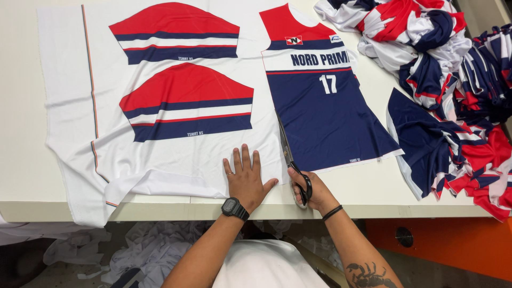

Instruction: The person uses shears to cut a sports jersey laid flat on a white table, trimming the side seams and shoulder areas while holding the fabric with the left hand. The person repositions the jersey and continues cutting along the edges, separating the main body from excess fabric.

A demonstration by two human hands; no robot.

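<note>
While flat, fabric (176,170) under L fingers (242,160)

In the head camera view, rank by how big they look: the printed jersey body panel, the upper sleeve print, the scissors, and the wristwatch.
Largest to smallest:
1. Jersey body panel
2. Upper sleeve print
3. Scissors, in the right hand
4. Wristwatch, on the left hand

The scissors and watch sit nearer the camera, yet the order seems safe.

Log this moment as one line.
left hand: flat on white fabric | right hand: scissors cutting beside navy jersey panel
</note>
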